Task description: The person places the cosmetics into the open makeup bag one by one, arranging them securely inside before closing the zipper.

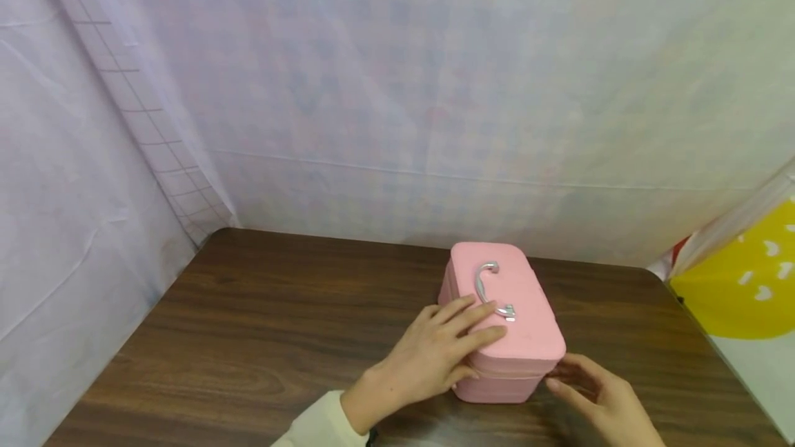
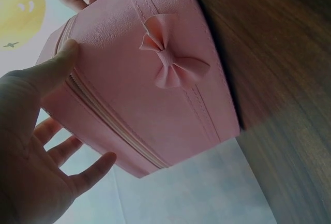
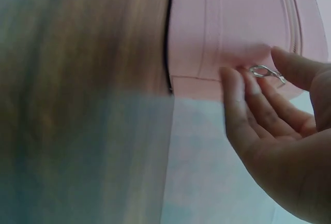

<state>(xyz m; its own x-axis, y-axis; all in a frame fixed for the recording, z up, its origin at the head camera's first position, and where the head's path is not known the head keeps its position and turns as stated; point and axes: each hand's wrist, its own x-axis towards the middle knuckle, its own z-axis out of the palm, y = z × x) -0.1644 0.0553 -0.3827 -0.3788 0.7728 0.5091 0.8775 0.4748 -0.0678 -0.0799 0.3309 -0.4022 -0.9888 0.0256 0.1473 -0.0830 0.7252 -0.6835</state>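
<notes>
A pink zippered case (image 1: pixel 534 326) with a silver handle (image 1: pixel 481 285) stands on the brown table. My left hand (image 1: pixel 428 343) rests on it, fingers spread over the lid beside the handle. In the left wrist view, the left thumb (image 2: pixel 64 61) lies along the zipper (image 2: pixel 116 123), above a side with a pink bow (image 2: pixel 166 57). My right hand (image 1: pixel 605 395) is at the case's near right corner, fingers slightly bent. In the right wrist view, a silver zipper pull (image 3: pixel 264 71) shows between its thumb (image 3: pixel 295 69) and fingertips (image 3: pixel 253 87), which stand apart.
The brown wooden table (image 1: pixel 261 323) extends to the left of the case. Pale patterned curtains (image 1: pixel 373 88) hang behind and at the left. A yellow printed shape (image 1: pixel 739 288) with white marks is at the right edge.
</notes>
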